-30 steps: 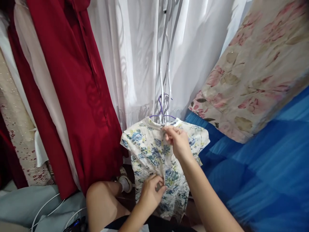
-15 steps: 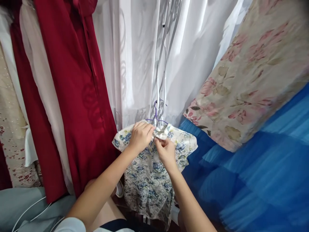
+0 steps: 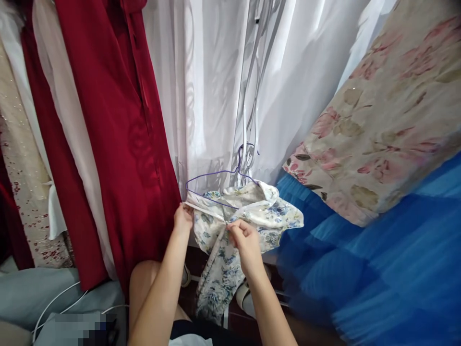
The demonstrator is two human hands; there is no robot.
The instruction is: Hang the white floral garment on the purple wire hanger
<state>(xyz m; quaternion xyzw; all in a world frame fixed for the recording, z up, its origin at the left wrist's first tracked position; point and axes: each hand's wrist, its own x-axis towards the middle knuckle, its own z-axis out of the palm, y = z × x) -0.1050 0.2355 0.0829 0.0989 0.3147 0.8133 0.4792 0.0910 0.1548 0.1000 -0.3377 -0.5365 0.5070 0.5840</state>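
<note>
A white dress with blue flowers hangs partly on a purple wire hanger. The hanger's left arm is bare, while its right side goes under the cloth. My left hand grips the garment's white edge at the left shoulder, fingers partly hidden behind the cloth. My right hand pinches the front below the neckline, at the top of the front opening. Between the two hands the white edge is pulled straight.
White drapes and a white metal stand are behind. Red dresses hang left; a pink-flowered fabric and blue tulle are right. Grey fabric with white cords lies lower left.
My left hand has moved from the neckline down and left, drawing the left shoulder off the hanger and baring its left arm. My right hand still pinches the front.
</note>
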